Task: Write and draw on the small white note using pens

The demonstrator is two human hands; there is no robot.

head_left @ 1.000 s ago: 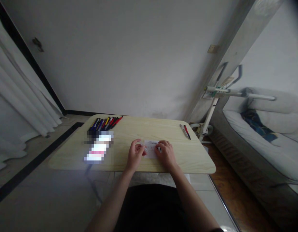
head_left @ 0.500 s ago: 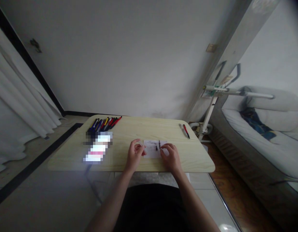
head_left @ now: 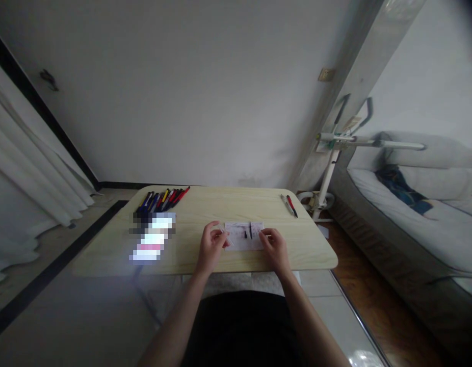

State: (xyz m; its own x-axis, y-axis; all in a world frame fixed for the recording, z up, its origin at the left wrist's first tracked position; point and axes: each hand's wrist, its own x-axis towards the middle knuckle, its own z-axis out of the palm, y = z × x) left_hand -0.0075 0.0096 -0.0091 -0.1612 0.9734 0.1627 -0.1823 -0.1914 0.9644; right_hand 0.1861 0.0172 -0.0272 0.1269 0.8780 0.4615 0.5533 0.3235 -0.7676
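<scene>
Centrally, in the head view, a white paper (head_left: 236, 244) lies near the front edge of the tabletop (head_left: 228, 204), rectangular and marked with dark, faintly purplish scribble; on it rest a short black piece (head_left: 245, 234) and, just to its right, a slim dark rod (head_left: 251, 230), roughly upright to the front edge; the left hand (head_left: 211, 247), fingers curled, pinches a slender translucent piece (head_left: 229, 239) over the paper's left edge; the right hand (head_left: 274, 248) bends inward at the paper's right edge, thumb and forefinger narrowly set, whether gripping anything cannot be told; assorted pens (head_left: 159, 200) occupy the far left corner.
</scene>
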